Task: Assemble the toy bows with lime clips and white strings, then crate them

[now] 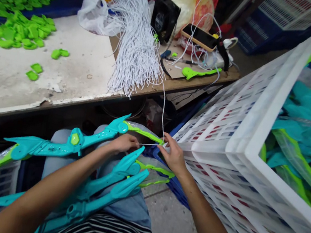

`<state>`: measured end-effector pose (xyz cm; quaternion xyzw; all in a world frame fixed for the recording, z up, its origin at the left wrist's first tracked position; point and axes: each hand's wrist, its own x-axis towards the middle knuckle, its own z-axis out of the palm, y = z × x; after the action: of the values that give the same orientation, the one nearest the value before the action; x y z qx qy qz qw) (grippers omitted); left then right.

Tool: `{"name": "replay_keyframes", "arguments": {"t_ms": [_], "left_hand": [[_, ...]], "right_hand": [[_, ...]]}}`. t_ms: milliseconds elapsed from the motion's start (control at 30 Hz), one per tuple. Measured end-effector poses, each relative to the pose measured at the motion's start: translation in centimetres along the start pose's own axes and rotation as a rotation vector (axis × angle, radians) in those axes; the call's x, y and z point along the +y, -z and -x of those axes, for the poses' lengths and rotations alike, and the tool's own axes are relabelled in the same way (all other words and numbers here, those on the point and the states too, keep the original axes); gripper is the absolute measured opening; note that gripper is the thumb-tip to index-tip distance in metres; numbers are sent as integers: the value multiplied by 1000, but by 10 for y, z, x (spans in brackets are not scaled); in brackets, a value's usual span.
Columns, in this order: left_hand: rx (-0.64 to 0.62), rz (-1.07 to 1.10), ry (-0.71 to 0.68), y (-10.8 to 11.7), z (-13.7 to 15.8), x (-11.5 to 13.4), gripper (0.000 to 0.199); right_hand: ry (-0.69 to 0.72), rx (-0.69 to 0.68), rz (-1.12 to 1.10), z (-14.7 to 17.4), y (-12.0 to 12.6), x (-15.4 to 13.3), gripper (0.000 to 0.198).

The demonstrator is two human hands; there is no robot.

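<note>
A teal and green toy bow (57, 148) lies across my lap, its green limb (144, 132) reaching toward the right. My right hand (174, 156) pinches a white string (163, 110) at the tip of that limb. A short stretch of the string runs taut from there to my left hand (125, 143), whose fingers are closed on it beside the bow. Under my left forearm rest more teal bow parts (121, 185) with green ends, partly hidden by the arm.
A bundle of white strings (137, 40) hangs over the table edge (87, 102). Green plastic pieces (19, 30) lie at the left. A fan (164, 18), a phone (199, 36) and cables stand behind. Stacked white crates (229, 131) close off the right, the top one holding bows.
</note>
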<state>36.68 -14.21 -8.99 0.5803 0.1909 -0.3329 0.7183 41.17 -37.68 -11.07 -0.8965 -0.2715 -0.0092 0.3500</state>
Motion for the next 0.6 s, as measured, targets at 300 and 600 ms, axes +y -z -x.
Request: {"name": "replay_keyframes", "arguments": {"t_ms": [300, 600], "left_hand": [[800, 671, -584, 109, 224, 4, 23], [1025, 567, -726, 72, 257, -35, 20]], "right_hand": [[6, -4, -12, -13, -2, 9, 67], [275, 66, 177, -86, -5, -46, 38]]}}
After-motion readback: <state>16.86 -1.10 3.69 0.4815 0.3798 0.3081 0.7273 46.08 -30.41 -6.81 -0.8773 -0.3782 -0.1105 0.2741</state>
